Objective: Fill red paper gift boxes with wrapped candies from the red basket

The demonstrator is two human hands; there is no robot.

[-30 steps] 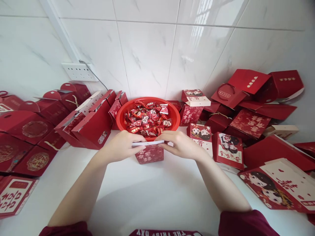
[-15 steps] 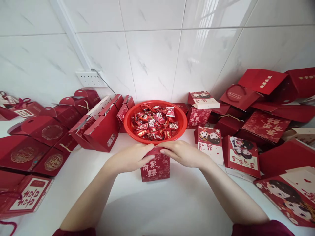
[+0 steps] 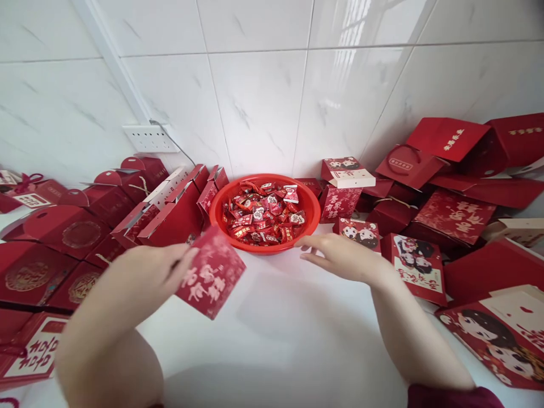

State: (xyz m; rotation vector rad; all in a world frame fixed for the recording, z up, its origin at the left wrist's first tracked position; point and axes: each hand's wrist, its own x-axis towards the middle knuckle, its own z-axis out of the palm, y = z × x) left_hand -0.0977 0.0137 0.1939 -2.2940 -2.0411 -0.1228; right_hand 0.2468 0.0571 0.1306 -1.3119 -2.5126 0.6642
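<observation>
My left hand (image 3: 164,272) grips a red candy box (image 3: 215,272) with pale lettering by its edge. The box is tilted, held left of centre above the white table, and its far side is hidden. My right hand (image 3: 340,255) holds nothing; its fingers are stretched toward the front right of the red plastic basin (image 3: 318,218). Wrapped candies (image 3: 263,212) in mostly red wrappers fill the basin.
Red bags and boxes (image 3: 63,226) line the left side. More red boxes (image 3: 454,218) are heaped on the right, some with cartoon couple prints (image 3: 419,266). A power socket (image 3: 151,139) with a cable is on the tiled wall behind.
Both hands were together on top of the box in front of the basin. My left hand has lifted it leftward and tilted it. My right hand has let go and moved right.
</observation>
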